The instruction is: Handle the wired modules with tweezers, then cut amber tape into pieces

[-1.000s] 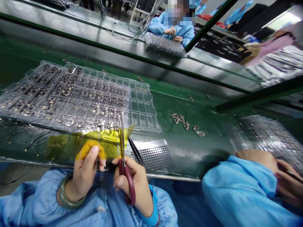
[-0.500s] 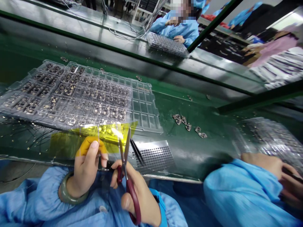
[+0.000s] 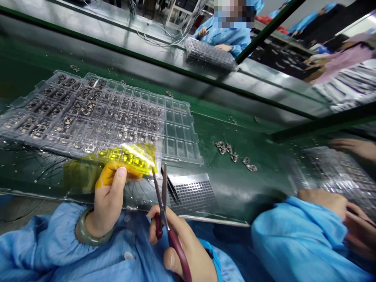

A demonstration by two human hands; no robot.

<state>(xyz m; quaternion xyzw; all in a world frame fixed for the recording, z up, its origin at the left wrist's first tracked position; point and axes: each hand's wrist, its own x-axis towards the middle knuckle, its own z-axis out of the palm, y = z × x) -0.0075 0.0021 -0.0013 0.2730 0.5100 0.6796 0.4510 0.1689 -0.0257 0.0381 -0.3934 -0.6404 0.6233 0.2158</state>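
1. Your left hand (image 3: 110, 199) pinches a sheet of amber polyimide film (image 3: 129, 156) between thumb and fingers, raising it over the near edge of the tray.
2. Your right hand (image 3: 179, 250) grips red-handled scissors (image 3: 163, 188), blades apart, their tips at the film's edge.
3. A clear plastic tray (image 3: 96, 117) of small circuit boards lies on the green workbench (image 3: 235, 196).
4. Tweezers (image 3: 170, 184) rest on a perforated metal sheet (image 3: 194, 194), just beside the blades.
5. Small loose parts (image 3: 227, 150) sit further right on the bench.
6. A co-worker's hand (image 3: 323, 201) lies at your right, near a silvery bubble-wrap bag (image 3: 337, 172).
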